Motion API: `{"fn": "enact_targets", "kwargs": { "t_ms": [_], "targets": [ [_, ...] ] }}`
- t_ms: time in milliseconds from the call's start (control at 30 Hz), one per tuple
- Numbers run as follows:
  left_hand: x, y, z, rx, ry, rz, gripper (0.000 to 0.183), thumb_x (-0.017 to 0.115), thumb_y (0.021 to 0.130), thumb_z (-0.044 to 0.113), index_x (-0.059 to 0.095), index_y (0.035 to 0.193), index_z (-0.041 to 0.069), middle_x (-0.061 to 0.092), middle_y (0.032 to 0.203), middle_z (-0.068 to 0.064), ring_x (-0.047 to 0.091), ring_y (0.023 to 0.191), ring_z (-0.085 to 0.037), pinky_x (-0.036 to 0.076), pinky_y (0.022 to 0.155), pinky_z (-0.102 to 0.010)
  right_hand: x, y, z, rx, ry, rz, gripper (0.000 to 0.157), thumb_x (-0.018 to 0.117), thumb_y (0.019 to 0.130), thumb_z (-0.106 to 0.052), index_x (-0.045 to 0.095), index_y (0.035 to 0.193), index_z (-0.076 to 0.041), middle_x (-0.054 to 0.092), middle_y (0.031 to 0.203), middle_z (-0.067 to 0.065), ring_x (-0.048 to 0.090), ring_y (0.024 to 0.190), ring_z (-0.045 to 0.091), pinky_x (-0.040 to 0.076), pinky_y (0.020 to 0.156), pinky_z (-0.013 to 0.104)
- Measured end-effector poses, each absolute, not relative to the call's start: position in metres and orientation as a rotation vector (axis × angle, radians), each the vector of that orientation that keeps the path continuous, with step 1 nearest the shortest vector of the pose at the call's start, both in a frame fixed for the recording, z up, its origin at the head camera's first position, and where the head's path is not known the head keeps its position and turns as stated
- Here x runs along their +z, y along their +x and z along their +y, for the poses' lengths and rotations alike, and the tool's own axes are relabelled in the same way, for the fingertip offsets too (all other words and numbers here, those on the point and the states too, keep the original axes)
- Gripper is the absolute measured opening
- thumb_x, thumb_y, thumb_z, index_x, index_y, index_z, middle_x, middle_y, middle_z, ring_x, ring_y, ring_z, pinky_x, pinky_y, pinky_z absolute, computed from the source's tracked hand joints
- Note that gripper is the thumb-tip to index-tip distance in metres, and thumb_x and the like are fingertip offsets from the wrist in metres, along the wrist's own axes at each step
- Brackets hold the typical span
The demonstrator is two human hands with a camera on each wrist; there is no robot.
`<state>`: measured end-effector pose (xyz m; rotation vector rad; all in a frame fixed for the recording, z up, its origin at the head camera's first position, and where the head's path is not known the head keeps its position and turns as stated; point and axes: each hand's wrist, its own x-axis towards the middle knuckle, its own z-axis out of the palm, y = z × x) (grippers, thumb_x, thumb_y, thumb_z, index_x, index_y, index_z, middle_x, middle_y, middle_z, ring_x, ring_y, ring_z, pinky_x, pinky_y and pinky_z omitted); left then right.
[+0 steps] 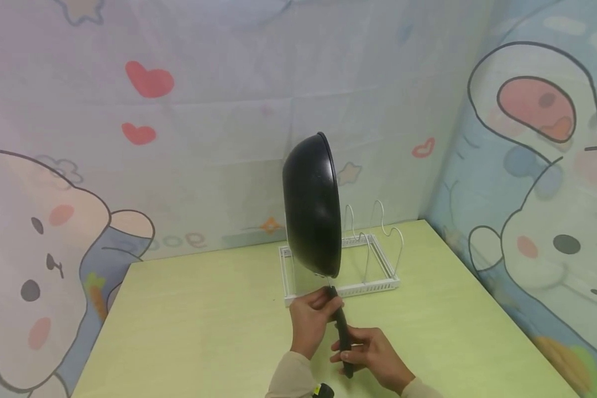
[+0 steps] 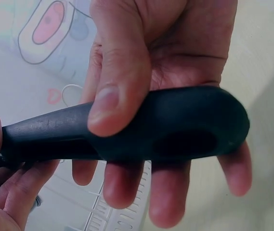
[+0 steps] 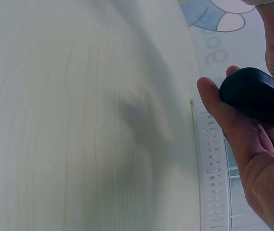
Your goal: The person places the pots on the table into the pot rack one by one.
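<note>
A deep black wok (image 1: pixel 310 204) is held up on its side in the head view, its rounded outside facing left and its rim to the right. Its black handle (image 1: pixel 342 326) points down toward the person. My left hand (image 1: pixel 310 321) pinches the handle close to the pan. Lower down, my right hand (image 1: pixel 375 354) holds the handle near its end. In the left wrist view, the right thumb (image 2: pixel 115 108) lies over the handle (image 2: pixel 189 115), with the fingers underneath. The handle's rounded end (image 3: pixel 250 94) rests in the right hand (image 3: pixel 257 159) in the right wrist view.
Behind the wok, a white wire rack (image 1: pixel 363 288) with upright loops stands on the pale yellow-green table (image 1: pixel 204 320); the wok hides part of it. Cartoon-printed cloth (image 1: pixel 219 132) covers the walls at the back and sides.
</note>
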<state>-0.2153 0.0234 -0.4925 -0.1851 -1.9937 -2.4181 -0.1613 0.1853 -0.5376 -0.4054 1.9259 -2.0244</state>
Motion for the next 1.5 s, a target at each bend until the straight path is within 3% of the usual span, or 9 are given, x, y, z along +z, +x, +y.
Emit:
{"fn": "enact_targets", "kwargs": {
  "t_ms": [333, 600, 900, 1300, 1500],
  "targets": [
    [-0.503, -0.214, 0.032, -2.369, -0.096, -2.042, 0.037, 0.083, 0.080, 0.009, 0.072, 0.112, -0.005, 0.074, 0.105, -0.024, 0.078, 0.090, -0.030, 0.064, 0.070, -0.030, -0.540, -0.155, 0.194, -2.011, -0.362, 1.860, 0.066, 0.067, 0.092, -0.005, 0.036, 0.147, 0.015, 0.069, 0.114, 0.029, 0.077, 0.097, 0.021, 0.065, 0.073, 0.038],
    [-0.518, -0.210, 0.034, -2.393, -0.068, -2.065, 0.042, 0.079, 0.083, 0.007, 0.067, 0.119, -0.010, 0.071, 0.112, -0.028, 0.078, 0.091, -0.030, 0.064, 0.069, -0.029, -0.548, -0.151, 0.200, -2.009, -0.334, 1.769, 0.062, 0.064, 0.094, -0.004, 0.035, 0.147, 0.014, 0.072, 0.107, 0.010, 0.076, 0.096, 0.023, 0.065, 0.075, 0.043],
    [-0.530, -0.213, 0.036, -2.386, 0.015, -2.065, 0.041, 0.079, 0.083, 0.006, 0.067, 0.118, -0.010, 0.073, 0.108, -0.029, 0.078, 0.082, -0.029, 0.064, 0.066, -0.031, -0.556, -0.154, 0.201, -1.978, -0.287, 1.762, 0.061, 0.064, 0.093, -0.004, 0.040, 0.146, 0.013, 0.074, 0.105, 0.009, 0.076, 0.093, 0.022, 0.064, 0.072, 0.037],
    [-0.538, -0.215, 0.038, -2.356, 0.036, -2.112, 0.040, 0.078, 0.084, 0.006, 0.067, 0.119, -0.009, 0.072, 0.110, -0.028, 0.078, 0.084, -0.030, 0.064, 0.067, -0.030, -0.568, -0.158, 0.203, -1.984, -0.301, 1.760, 0.060, 0.064, 0.093, -0.003, 0.041, 0.146, 0.012, 0.073, 0.106, 0.016, 0.076, 0.093, 0.026, 0.064, 0.071, 0.036],
    [-0.544, -0.218, 0.040, -2.355, 0.024, -2.129, 0.041, 0.078, 0.084, 0.007, 0.065, 0.120, -0.009, 0.072, 0.111, -0.028, 0.078, 0.085, -0.030, 0.064, 0.067, -0.029, -0.568, -0.162, 0.205, -1.936, -0.294, 1.889, 0.052, 0.067, 0.089, -0.002, 0.051, 0.136, 0.016, 0.074, 0.103, 0.025, 0.077, 0.092, 0.025, 0.063, 0.074, 0.031]
  ]
}}
